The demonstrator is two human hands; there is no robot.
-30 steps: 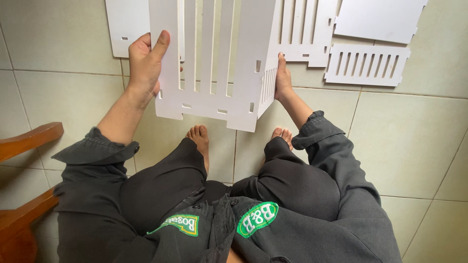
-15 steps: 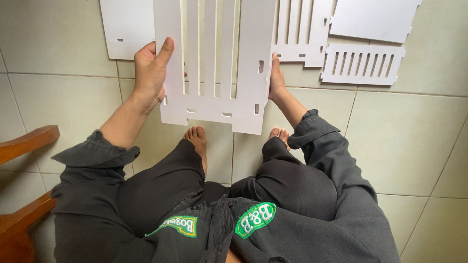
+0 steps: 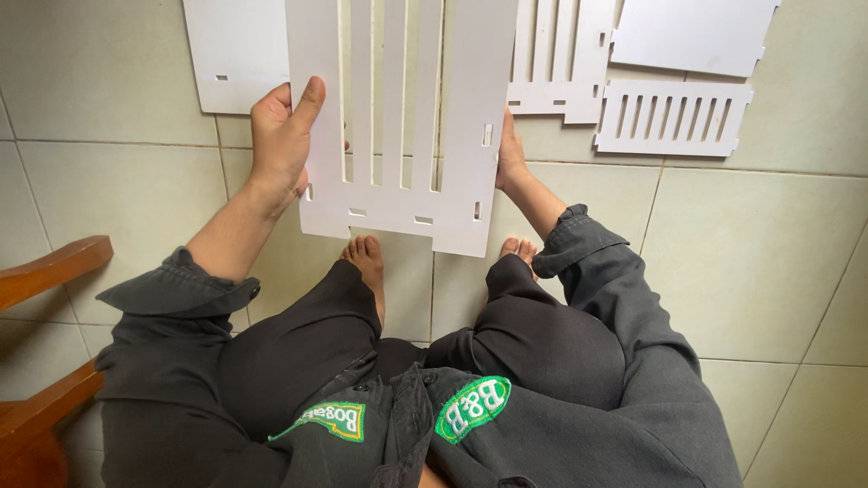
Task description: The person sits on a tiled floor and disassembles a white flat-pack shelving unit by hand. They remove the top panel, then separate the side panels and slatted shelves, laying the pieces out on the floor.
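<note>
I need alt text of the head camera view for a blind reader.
A seated person's left hand and right hand hold a white slatted plastic panel above a pale tiled floor, where more white flat panels lie.

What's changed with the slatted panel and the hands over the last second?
The white slatted panel turned to face the camera flat, so the slatted side piece seen at its right edge is now hidden. Left hand and right hand kept their grip on its edges. The loose panels on the floor stayed put.

Pale glazed tiles (image 3: 768, 262) are covering the floor, thin grout lines running between them. Soft daylight is falling evenly. A wooden chair (image 3: 41, 361) is standing at the left edge.
</note>
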